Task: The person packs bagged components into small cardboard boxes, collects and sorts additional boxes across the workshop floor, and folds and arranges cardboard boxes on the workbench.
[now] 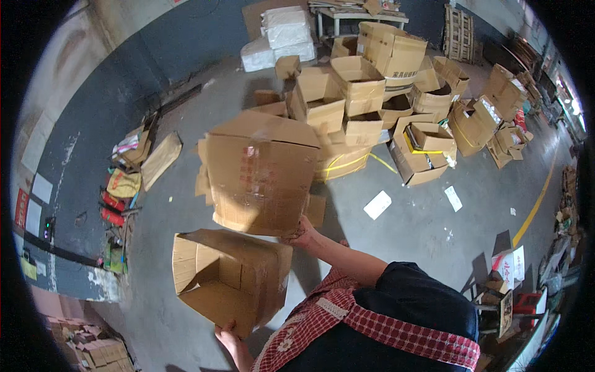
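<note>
A large brown cardboard box [263, 177], taped and scuffed, is held out in front of me. My right hand [300, 232] grips its lower right corner, with the arm stretched forward. Nearer to me is a smaller cardboard box [269, 273], tilted so that its open mouth faces left. My left hand [229, 335] is closed on the near edge of this box, thumb on the inside. Inside the open box only bare cardboard walls show. The large box hides part of the floor and some cartons behind it.
Ahead to the right stands a pile of open cardboard cartons [362, 87]. White wrapped blocks [285, 37] are stacked by the far wall. White paper sheets [377, 204] lie on the floor. Red fire extinguishers [113, 214] and sacks line the left wall. A stool [527, 304] stands at right.
</note>
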Demonstrator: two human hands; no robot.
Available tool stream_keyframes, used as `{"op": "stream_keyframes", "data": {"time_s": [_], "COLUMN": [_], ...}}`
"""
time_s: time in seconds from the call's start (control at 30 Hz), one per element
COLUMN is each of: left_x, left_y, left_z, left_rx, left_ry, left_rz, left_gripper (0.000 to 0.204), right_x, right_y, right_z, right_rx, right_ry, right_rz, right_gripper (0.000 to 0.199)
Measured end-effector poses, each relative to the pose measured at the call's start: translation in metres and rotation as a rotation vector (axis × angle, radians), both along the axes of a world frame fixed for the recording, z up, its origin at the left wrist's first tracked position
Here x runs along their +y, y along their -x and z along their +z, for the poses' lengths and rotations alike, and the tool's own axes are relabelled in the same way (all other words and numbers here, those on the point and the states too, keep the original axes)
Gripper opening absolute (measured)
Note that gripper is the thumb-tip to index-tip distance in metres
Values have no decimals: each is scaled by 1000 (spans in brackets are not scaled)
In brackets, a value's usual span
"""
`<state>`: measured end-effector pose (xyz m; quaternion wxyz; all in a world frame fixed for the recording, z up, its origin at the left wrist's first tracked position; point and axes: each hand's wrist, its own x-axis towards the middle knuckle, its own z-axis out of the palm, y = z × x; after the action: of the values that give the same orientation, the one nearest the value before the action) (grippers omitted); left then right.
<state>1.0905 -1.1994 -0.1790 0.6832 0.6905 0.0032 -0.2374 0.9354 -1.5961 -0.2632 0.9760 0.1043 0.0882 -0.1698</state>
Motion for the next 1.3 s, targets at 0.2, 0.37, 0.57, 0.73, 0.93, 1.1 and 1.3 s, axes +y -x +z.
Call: {"op": "stream_keyframes", "data": {"time_s": [0.2,0.37,0.57,0.73,0.93,1.1,1.3], "left_x": [-125,-268,-435,-605,-836,-1000,-1059], "left_y": [33,34,12,-27,-39,14,0], "left_z": [-11,-3,54,107,142,132,51], "left_rx": [3,42,-151,-328,-486,-951,-1124], "left_ry": [-23,33,76,108,153,-408,-403], "left_rz": [-91,-55,-101,-427,-736,-1033,-1226], "left_gripper": [46,39,29,38,32,74,85], "right_x": [-164,-318,-444,-488,-608,-691,-685], "right_y": [83,205,322,327,275,233,249], "right_z": [100,184,329,404,393,310,262], "right_rx": [412,550,816,1068,2459,2497,2148], "right_ry": [443,705,1028,1572,2288,2451,2393], "right_rz": [-475,-710,-1501,-1599,-1229,-469,-450], "right_gripper": [43,35,11,15,27,32,34]}}
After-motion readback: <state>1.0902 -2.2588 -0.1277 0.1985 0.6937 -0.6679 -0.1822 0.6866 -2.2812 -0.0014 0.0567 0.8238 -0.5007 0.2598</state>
